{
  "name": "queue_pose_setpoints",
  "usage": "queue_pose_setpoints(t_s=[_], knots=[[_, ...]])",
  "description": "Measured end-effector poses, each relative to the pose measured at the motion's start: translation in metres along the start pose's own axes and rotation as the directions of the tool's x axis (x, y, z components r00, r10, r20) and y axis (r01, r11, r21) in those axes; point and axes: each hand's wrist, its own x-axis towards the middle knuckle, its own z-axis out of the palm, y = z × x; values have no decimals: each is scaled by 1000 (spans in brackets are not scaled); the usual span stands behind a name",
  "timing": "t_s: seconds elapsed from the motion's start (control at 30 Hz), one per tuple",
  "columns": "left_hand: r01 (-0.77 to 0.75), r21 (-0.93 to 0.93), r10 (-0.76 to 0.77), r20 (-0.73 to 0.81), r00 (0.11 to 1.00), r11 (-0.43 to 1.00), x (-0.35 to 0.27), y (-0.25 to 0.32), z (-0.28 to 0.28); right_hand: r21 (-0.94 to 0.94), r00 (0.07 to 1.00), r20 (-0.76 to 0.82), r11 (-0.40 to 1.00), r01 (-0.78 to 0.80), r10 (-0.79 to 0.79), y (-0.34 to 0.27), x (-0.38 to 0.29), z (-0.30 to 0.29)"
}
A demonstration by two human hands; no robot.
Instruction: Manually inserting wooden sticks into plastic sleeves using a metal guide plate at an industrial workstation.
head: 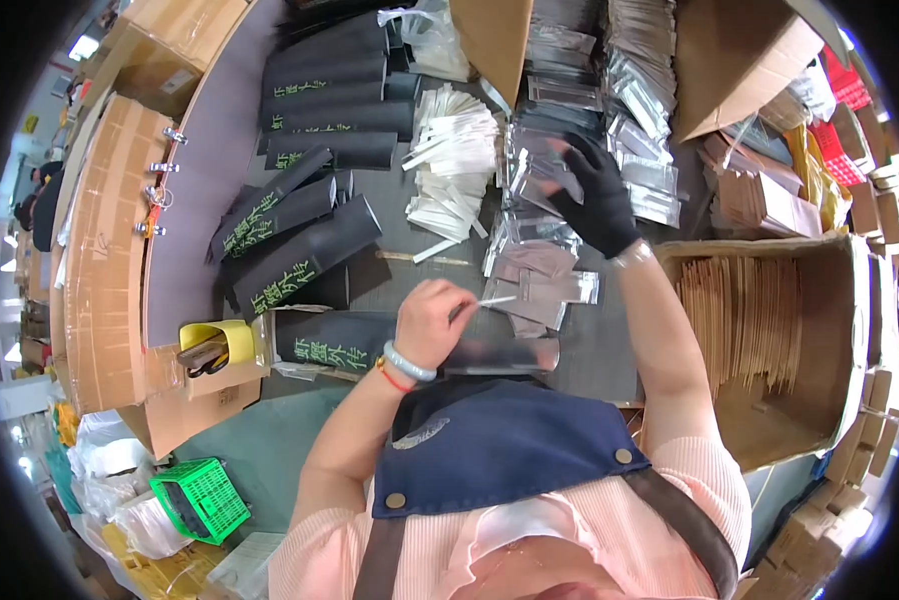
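Note:
My left hand (428,319), bare and with a pale bangle at the wrist, pinches a short thin white strip (498,301). A black glove with bare fingertips covers my right hand (599,191). Its fingers are spread over clear plastic packets (543,169), blurred at the tips; whether they touch a packet is unclear. Below that hand lies a loose heap of flat packets (539,277), some greyish pink. In front of my apron lies a black sleeve (329,341) bearing green writing, partly hidden behind my left wrist. White paper strips (453,165) are piled between the hands and the back.
Several black printed sleeves (307,259) lie at the left, beside a grey panel (209,172). A yellow container (220,345) holds scissors. At the right stands an open carton (832,337) with thin wooden sticks (742,322). More packets (644,97) are stacked at the back.

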Motion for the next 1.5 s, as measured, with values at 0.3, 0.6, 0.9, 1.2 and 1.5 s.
queue_pose_setpoints(t_s=[0.3, 0.6, 0.9, 1.2, 1.5], knots=[[-294, 51, 298, -179, 938, 955, 97, -12, 71, -513, 705, -207, 539, -668, 678, -17, -261, -108], [-81, 280, 36, 164, 986, 956, 90, -9, 81, -588, 484, -193, 294, -753, 854, -43, -282, -99], [19, -151, 25, 285, 958, 988, 42, 10, 27, -652, 447, -201, 221, -725, 872, -31, -291, -105], [-175, 164, 115, 324, 939, 971, -31, -4, 21, -606, 417, -129, 261, -751, 899, -29, -298, -95], [-98, 265, 27, 258, 966, 959, -55, -11, -25, -138, 806, 367, 884, -447, 465, -103, -195, -59]])
